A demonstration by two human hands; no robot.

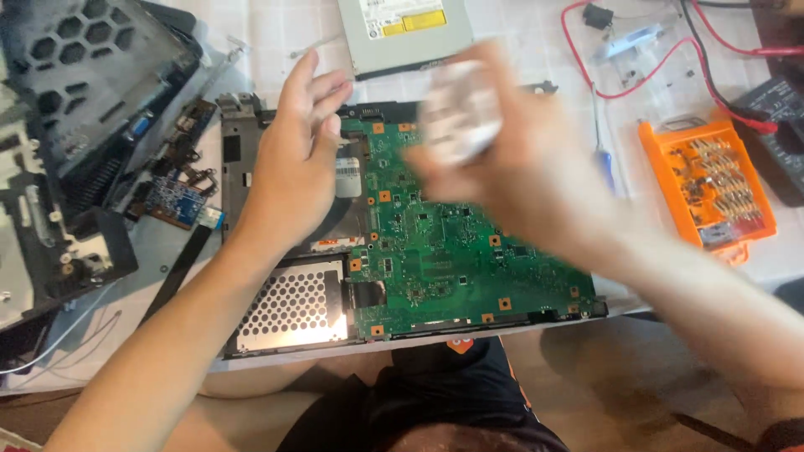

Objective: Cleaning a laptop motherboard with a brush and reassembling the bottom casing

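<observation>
The left hand (297, 159) hovers flat, fingers spread and empty, over the left part of the green circuit board (452, 251) in the opened laptop base (289, 314). The blurred right hand (511, 167) grips a pale silvery object (459, 109) above the board's far edge; an orange bit case (712, 188) lies right
</observation>
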